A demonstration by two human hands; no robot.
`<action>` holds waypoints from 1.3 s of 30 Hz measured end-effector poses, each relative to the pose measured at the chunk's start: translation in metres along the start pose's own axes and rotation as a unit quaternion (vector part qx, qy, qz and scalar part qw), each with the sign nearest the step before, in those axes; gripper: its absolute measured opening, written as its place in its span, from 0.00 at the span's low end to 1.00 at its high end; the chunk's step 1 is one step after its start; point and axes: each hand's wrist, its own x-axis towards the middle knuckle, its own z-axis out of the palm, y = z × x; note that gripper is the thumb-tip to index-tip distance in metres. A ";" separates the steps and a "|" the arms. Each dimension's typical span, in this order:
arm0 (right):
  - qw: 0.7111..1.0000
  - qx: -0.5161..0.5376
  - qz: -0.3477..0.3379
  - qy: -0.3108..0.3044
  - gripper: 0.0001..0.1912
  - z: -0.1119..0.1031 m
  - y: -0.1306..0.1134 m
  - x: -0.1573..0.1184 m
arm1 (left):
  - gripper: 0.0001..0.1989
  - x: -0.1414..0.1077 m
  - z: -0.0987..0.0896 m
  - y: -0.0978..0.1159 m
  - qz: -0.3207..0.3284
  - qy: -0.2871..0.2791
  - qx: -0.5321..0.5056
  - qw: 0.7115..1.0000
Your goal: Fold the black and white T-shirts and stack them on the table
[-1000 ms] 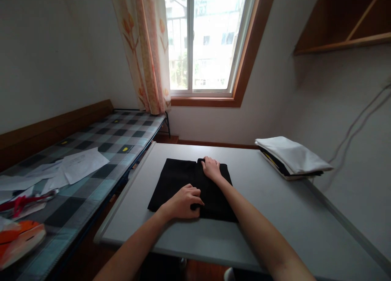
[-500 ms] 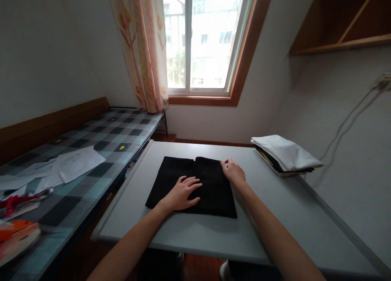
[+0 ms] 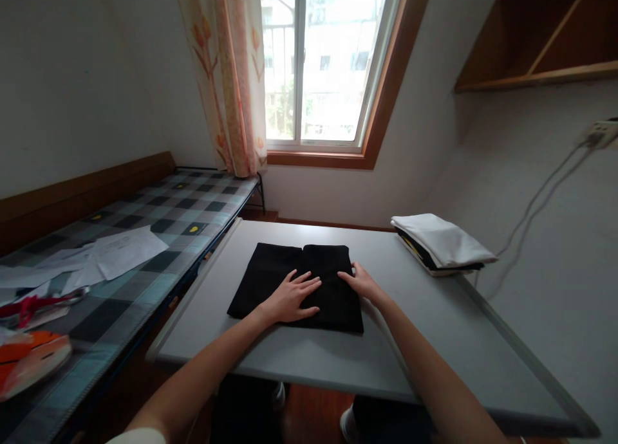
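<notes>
A folded piece of black cloth (image 3: 275,270), perhaps a garment, lies flat on the white table (image 3: 415,341). A small notch shows in the middle of its far edge. My left hand (image 3: 292,298) rests palm down on the middle of the cloth with its fingers spread. At the right edge of the cloth, my right hand (image 3: 367,283) has its thumb on top and the other fingers round the side, partly hidden, pinching the edge.
A stack of folded cloths (image 3: 441,241), white on top with black below, sits at the table's right side. On the left, a checked bed (image 3: 193,203) carries papers (image 3: 123,251), red-handled scissors (image 3: 33,305) and an orange item (image 3: 36,357). A wall shelf (image 3: 541,38) hangs upper right.
My right hand has slid down along the cloth's right edge, its thumb now lying on top. My left hand stays on the cloth, fingers a little more spread. The view has shifted slightly.
</notes>
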 end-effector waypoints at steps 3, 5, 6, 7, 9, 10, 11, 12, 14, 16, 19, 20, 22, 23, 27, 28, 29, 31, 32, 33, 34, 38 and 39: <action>0.998 0.056 -0.004 -0.005 0.17 -0.008 0.003 -0.001 | 0.31 0.003 -0.005 -0.002 -0.003 -0.006 -0.013 1.000; 0.997 0.076 0.014 0.010 0.18 -0.025 0.009 -0.001 | 0.28 0.005 -0.009 -0.006 -0.004 0.004 -0.021 1.000; 0.996 0.084 0.027 0.022 0.19 -0.038 0.014 -0.001 | 0.27 0.005 -0.011 -0.009 -0.007 0.011 -0.023 1.000; 0.994 0.090 0.041 0.037 0.20 -0.052 0.021 -0.001 | 0.26 0.006 -0.011 -0.012 -0.012 0.016 -0.024 1.000; 0.989 0.102 0.073 0.072 0.23 -0.084 0.038 -0.003 | 0.25 0.006 -0.007 -0.018 -0.020 0.013 -0.023 0.999; 0.986 0.106 0.092 0.086 0.25 -0.099 0.048 -0.004 | 0.26 0.006 -0.004 -0.020 -0.020 0.006 -0.021 1.000; 0.983 0.106 0.114 0.097 0.27 -0.112 0.058 -0.006 | 0.26 0.005 0.000 -0.022 -0.017 -0.002 -0.019 1.000; 0.980 0.109 0.133 0.101 0.28 -0.123 0.067 -0.008 | 0.27 0.005 0.005 -0.023 -0.013 -0.011 -0.016 1.000; 0.977 0.115 0.154 0.097 0.30 -0.136 0.082 -0.012 | 0.28 0.003 0.013 -0.023 -0.009 -0.022 -0.011 1.000; 0.977 0.119 0.155 0.088 0.30 -0.141 0.088 -0.014 | 0.28 0.002 0.017 -0.022 -0.011 -0.023 -0.012 1.000; 0.976 0.123 0.160 0.078 0.31 -0.142 0.071 -0.014 | 0.26 0.006 0.014 -0.020 -0.017 -0.014 -0.043 0.999; 0.976 0.125 0.160 0.073 0.32 -0.142 0.059 -0.014 | 0.25 0.009 0.012 -0.019 -0.026 0.000 -0.069 0.997; 0.980 0.139 0.134 0.048 0.31 -0.142 0.028 -0.016 | 0.23 0.019 0.006 -0.018 -0.065 0.046 -0.173 0.982; 0.982 0.160 0.095 0.015 0.30 -0.140 0.011 -0.018 | 0.25 0.025 0.003 -0.017 -0.097 0.072 -0.255 0.959; 0.959 0.245 -0.081 -0.116 0.30 -0.114 -0.039 -0.025 | 0.36 0.050 0.001 -0.020 -0.235 0.108 -0.595 0.761; 0.958 0.236 -0.111 -0.118 0.30 -0.102 -0.043 -0.026 | 0.35 0.054 0.003 -0.022 -0.261 0.101 -0.630 0.724; 0.962 0.209 -0.137 -0.109 0.29 -0.089 -0.044 -0.026 | 0.34 0.056 0.006 -0.025 -0.283 0.096 -0.643 0.705; 0.974 0.115 -0.180 -0.075 0.27 -0.061 -0.036 -0.026 | 0.33 0.056 0.013 -0.031 -0.319 0.095 -0.635 0.697; 0.976 0.059 -0.201 -0.064 0.27 -0.048 -0.029 -0.026 | 0.34 0.055 0.016 -0.033 -0.330 0.098 -0.629 0.697; 0.974 0.008 -0.220 -0.055 0.28 -0.036 -0.023 -0.027 | 0.35 0.053 0.019 -0.034 -0.337 0.102 -0.628 0.694; 0.970 -0.037 -0.236 -0.047 0.29 -0.025 -0.016 -0.028 | 0.36 0.052 0.020 -0.035 -0.338 0.108 -0.630 0.690; 0.955 -0.154 -0.253 -0.019 0.32 -0.002 -0.003 -0.035 | 0.40 0.048 0.024 -0.031 -0.311 0.167 -0.646 0.676; 0.952 -0.173 -0.251 -0.017 0.31 0.000 -0.002 -0.037 | 0.40 0.049 0.025 -0.031 -0.300 0.186 -0.649 0.674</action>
